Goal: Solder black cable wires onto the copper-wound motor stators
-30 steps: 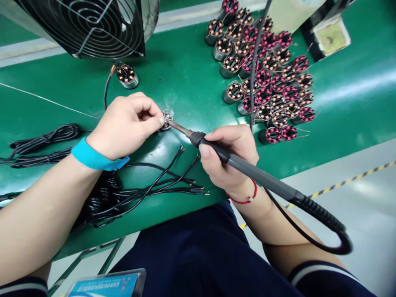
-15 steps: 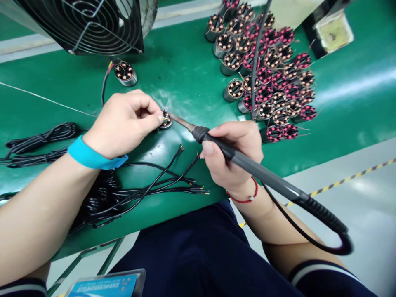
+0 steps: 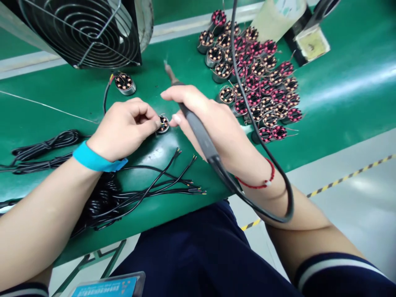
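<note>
My left hand [image 3: 123, 128], with a teal band at the wrist, is closed in a pinch at the left edge of a small motor stator [image 3: 163, 125] standing on the bench. A thin yellowish wire [image 3: 161, 122] shows at its fingertips, over the stator's copper windings; the rest of the wire is hidden by the hand. My right hand [image 3: 213, 123] grips a soldering iron [image 3: 198, 130] by its dark handle. The iron's tip points up and away, beyond the stator and apart from it. The right thumb and a fingertip are close to the stator's right side.
Several stators with red or copper windings [image 3: 266, 86] stand grouped at right. Another stator [image 3: 125, 83] with a cable sits below a fan [image 3: 93, 37]. Black cables [image 3: 148, 189] lie in front. A sponge tray [image 3: 312, 44] is at back right. The iron's cord [image 3: 244, 90] crosses the view.
The soldering iron's tip has left the stator and swung up and away. My right hand has moved left, close to the stator. The left hand keeps its pinch there.
</note>
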`<state>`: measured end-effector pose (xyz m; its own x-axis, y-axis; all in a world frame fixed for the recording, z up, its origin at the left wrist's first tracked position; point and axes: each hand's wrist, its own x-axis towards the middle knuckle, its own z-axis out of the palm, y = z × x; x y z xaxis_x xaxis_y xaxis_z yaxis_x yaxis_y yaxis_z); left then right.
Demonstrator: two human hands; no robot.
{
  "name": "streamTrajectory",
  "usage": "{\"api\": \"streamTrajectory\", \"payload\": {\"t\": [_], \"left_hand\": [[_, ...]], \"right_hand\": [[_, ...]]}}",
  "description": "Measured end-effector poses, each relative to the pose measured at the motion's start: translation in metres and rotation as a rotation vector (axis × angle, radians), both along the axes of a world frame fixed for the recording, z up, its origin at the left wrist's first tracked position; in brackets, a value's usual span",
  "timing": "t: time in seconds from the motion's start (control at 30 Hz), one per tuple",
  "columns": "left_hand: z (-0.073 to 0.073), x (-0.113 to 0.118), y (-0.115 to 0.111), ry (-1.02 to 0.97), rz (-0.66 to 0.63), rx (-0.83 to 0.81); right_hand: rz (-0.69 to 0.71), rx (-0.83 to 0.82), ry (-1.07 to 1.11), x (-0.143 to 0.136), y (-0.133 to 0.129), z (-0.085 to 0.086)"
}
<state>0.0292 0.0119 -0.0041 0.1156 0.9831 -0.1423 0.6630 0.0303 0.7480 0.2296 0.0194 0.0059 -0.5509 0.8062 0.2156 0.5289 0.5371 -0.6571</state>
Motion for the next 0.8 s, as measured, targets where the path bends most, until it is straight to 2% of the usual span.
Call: {"api": "streamTrajectory", "payload": {"t": [0.1,0.27,0.37,0.57,0.8], "left_hand": [[0.001,0.0,0.0,0.028,0.004,0.008],[0.001,-0.001,0.0,0.021,-0.01,0.003],[0.002,0.0,0.0,0.026,-0.008,0.005],[0.006,-0.001,0.0,-0.045,0.07,-0.067],[0.004,-0.003,0.001,-0.193,0.127,-0.141]], "right_hand": [[0.07,-0.002,-0.113,-0.007,0.012,-0.009],[0.041,0.094,-0.045,-0.02,0.015,-0.042],[0.018,0.132,-0.021,-0.023,0.014,-0.054],[-0.088,0.076,0.037,-0.022,0.01,-0.048],[-0.055,0.132,0.006,-0.028,-0.001,-0.047]]}}
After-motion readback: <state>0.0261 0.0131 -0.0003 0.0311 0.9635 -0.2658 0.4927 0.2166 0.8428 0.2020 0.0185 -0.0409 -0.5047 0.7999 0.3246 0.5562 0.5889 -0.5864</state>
